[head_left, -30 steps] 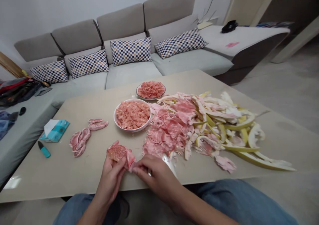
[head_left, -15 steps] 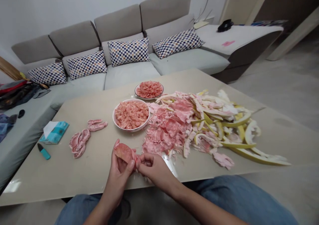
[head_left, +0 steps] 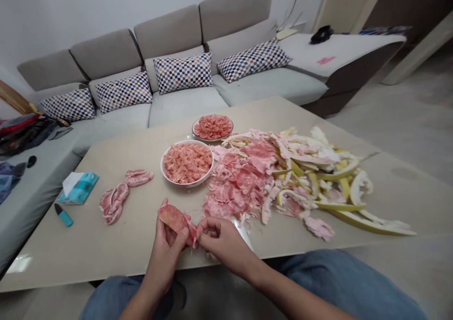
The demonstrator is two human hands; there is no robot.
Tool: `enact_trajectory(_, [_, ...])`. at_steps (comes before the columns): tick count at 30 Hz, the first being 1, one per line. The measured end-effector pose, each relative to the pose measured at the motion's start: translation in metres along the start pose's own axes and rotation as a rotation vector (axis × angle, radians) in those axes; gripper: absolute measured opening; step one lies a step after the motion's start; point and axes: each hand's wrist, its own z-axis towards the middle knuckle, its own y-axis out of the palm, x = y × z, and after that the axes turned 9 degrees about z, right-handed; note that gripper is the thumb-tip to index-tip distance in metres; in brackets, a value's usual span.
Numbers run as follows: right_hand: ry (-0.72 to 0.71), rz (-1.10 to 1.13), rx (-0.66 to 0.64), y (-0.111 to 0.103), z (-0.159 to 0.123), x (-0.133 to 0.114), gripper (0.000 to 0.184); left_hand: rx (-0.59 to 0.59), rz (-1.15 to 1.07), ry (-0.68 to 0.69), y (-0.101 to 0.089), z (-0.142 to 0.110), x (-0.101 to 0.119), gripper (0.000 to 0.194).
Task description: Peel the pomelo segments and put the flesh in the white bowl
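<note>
"What could go wrong?"

"The left hand [head_left: 166, 254] cradles a pink pomelo segment [head_left: 174, 219] above the beige bench [head_left: 106, 258]. The right hand [head_left: 222, 244], just beside it, pinches its pale membrane [head_left: 193, 232]; a hard tug could tear the flesh (it looks soft)."

"Anything hidden?"

"The segment's underside. Whether the membrane still clings there, I can't quite tell."

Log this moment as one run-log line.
left hand: holds pomelo segment | right hand: pinches its membrane | nearby: white bowl of pulp
</note>
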Motion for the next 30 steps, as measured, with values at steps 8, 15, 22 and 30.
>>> enact_trajectory(8, [-0.398,-0.262,-0.066,-0.009,-0.003,-0.001,0.017,-0.091,-0.093,-0.144,-0.006,0.000,0.005,0.085])
enact_trajectory(15, [-0.985,-0.690,-0.152,-0.018,0.000,0.001,0.013,-0.286,-0.130,-0.258,-0.010,-0.002,0.007,0.089])
enact_trajectory(22, [-0.952,-0.676,-0.032,-0.007,-0.009,0.007,0.013,-0.389,-0.104,-0.305,-0.011,-0.002,0.012,0.089])
enact_trajectory(30, [-0.687,-0.390,0.119,0.004,-0.010,0.009,0.013,-0.417,-0.115,-0.253,-0.009,0.000,0.013,0.079])
